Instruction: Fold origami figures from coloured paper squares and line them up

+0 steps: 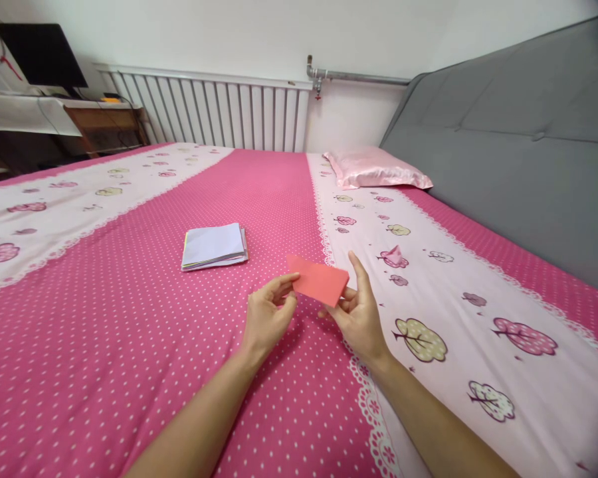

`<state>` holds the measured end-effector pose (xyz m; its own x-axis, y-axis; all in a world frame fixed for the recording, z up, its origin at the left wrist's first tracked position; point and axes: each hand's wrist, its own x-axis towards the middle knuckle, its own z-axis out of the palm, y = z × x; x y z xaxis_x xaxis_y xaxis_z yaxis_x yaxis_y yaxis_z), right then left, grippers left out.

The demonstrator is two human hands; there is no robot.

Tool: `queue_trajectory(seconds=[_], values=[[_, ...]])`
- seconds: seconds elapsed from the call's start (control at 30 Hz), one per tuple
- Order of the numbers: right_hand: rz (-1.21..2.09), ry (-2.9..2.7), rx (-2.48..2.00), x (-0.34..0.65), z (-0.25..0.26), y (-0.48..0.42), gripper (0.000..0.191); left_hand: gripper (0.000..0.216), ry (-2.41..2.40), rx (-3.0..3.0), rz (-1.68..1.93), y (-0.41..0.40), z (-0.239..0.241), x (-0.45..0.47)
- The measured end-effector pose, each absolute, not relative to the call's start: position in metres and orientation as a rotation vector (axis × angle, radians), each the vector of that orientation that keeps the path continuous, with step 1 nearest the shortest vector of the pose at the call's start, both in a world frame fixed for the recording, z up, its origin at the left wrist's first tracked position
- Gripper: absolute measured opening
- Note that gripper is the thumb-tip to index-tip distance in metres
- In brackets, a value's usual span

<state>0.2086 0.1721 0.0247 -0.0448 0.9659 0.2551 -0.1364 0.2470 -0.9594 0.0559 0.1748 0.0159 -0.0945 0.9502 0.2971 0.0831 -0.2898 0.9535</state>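
A folded sheet of coral-red paper (319, 280) is held up above the bed between my two hands. My left hand (272, 312) pinches its left edge with thumb and fingertips. At the paper's lower right corner, my right hand (359, 322) grips it, some fingers curled behind and one digit pointing up, off the paper. Part of the right hand's hold is hidden by the paper. Farther off to the left, a stack of paper sheets (213, 245) with a pale lavender one on top lies on the pink dotted bedspread (179, 345).
A small pink pointed piece (393, 255) lies right of my hands. Beyond are a pink pillow (376, 168), a grey padded headboard (518, 133) on the right and a white radiator (214, 109) with a pipe. A monitor (40, 54) stands on a desk at far left.
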Motion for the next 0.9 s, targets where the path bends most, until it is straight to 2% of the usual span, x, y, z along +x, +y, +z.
queue_trajectory(seconds=[0.1, 0.27, 0.37, 0.63, 0.9], values=[[1.047, -1.303, -0.938, 0.21, 0.021, 0.173, 0.085, 0.034, 1.184, 1.442, 1.5, 0.174, 0.017, 0.055], [0.954, -1.418, -1.046, 0.214, 0.014, 0.177, 0.042, 0.035, 1.163, 1.402, 1.519, 0.172, 0.022, 0.054], [0.926, -1.441, -1.008, 0.215, 0.012, 0.181, 0.031, 0.033, 1.103, 1.382, 1.498, 0.171, 0.025, 0.054], [0.877, -1.529, -0.912, 0.215, 0.014, 0.182, 0.019, 0.021, 1.039, 1.123, 1.468, 0.173, 0.028, 0.057], [0.892, -1.615, -0.883, 0.215, 0.017, 0.181, 0.019, 0.017, 0.953, 1.027, 1.354, 0.174, 0.025, 0.058]])
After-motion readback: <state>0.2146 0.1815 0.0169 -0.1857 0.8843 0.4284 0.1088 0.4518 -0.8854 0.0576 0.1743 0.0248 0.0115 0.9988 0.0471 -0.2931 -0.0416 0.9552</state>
